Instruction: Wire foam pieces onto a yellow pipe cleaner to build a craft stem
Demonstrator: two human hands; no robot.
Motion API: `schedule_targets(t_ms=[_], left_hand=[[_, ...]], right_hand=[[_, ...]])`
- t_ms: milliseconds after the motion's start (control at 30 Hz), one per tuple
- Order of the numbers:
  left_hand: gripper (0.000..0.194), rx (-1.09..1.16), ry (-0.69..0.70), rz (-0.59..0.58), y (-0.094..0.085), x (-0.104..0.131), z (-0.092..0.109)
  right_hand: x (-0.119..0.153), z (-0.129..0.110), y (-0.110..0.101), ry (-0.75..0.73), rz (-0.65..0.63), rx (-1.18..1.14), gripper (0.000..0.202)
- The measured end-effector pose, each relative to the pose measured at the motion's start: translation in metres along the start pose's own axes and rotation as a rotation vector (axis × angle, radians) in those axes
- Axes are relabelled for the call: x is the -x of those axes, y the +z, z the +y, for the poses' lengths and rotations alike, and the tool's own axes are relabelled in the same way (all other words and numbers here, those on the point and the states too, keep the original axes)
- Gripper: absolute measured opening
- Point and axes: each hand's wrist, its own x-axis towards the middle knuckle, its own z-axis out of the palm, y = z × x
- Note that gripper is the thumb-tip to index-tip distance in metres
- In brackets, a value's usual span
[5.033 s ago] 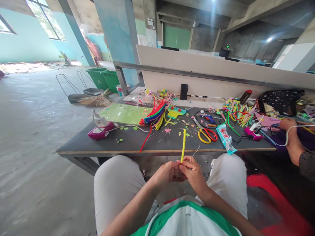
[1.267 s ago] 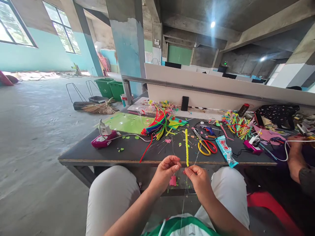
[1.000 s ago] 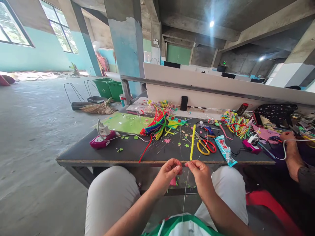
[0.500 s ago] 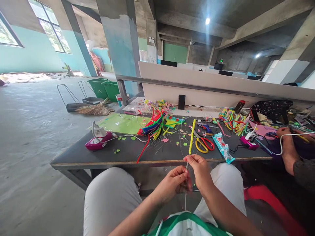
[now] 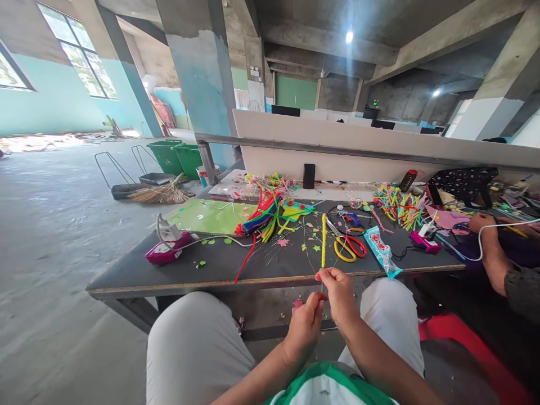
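A yellow fuzzy stick (image 5: 323,241), like a wrapped pipe cleaner, stands upright above my right hand (image 5: 338,289). That hand pinches its lower end between thumb and fingertips. Thin wires (image 5: 306,243) spread out from the same spot on both sides of the stick. Just below, my left hand (image 5: 304,320) is closed on the thin wire running down from the stick. Its fingertips are partly hidden. Beyond the hands, scissors (image 5: 346,249) with one yellow and one red handle lie on the dark table (image 5: 135,268).
A bundle of coloured pipe cleaners (image 5: 265,212) lies by a green sheet (image 5: 206,215). A pink power strip (image 5: 169,246) is at left, a blue-white packet (image 5: 383,251) at right. Another person's hand (image 5: 483,225) works at far right. A phone (image 5: 309,176) leans at the back.
My left hand has turned and closed into a fist below my right. The yellow stick has shifted slightly left and lower. My view has moved a little.
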Motion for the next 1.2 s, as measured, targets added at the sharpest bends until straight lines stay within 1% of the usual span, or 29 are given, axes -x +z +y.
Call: schedule_targets(t_ms=[33, 100, 167, 233, 267, 333, 433, 567, 733, 800, 900, 1000, 1200], left_hand=[[0.026, 0.037, -0.017, -0.026, -0.001, -0.001, -0.002], [0.030, 0.095, -0.045, -0.044, -0.010, -0.004, -0.003], [0.031, 0.122, -0.049, 0.045, -0.024, -0.009, 0.004], [0.033, 0.139, -0.058, 0.138, -0.038, -0.014, 0.016], [0.033, 0.155, -0.063, 0.157, -0.044, -0.017, 0.023], [0.032, 0.206, -0.076, 0.160, -0.050, -0.022, 0.036], [0.030, 0.347, -0.105, 0.136, -0.049, -0.027, 0.045], [0.024, 0.540, -0.158, 0.144, -0.036, -0.027, 0.043], [0.024, 0.584, -0.176, 0.179, -0.027, -0.025, 0.039], [0.026, 0.578, -0.187, 0.186, -0.027, -0.024, 0.038], [0.025, 0.614, -0.196, 0.172, -0.027, -0.022, 0.039], [0.023, 0.685, -0.208, 0.134, -0.028, -0.020, 0.041], [0.020, 0.753, -0.232, 0.048, -0.032, -0.020, 0.041]], right_hand=[[0.001, -0.001, -0.001, -0.002, -0.006, 0.007, 0.028], [0.003, -0.004, -0.005, -0.020, -0.039, 0.052, 0.028], [0.007, -0.009, -0.009, -0.047, -0.090, 0.118, 0.028], [0.013, -0.013, -0.011, -0.076, -0.120, 0.187, 0.027], [0.016, -0.015, -0.011, -0.094, -0.126, 0.220, 0.026], [0.022, -0.016, -0.009, -0.144, -0.128, 0.278, 0.025], [0.028, -0.014, -0.003, -0.224, -0.128, 0.342, 0.023], [0.029, -0.003, 0.002, -0.307, -0.143, 0.338, 0.025], [0.029, 0.008, 0.003, -0.338, -0.139, 0.372, 0.030], [0.030, 0.009, 0.003, -0.315, -0.143, 0.358, 0.030], [0.032, 0.007, 0.003, -0.237, -0.175, 0.290, 0.031], [0.033, 0.005, 0.002, -0.169, -0.208, 0.225, 0.031], [0.035, 0.004, 0.003, -0.092, -0.272, 0.144, 0.029]])
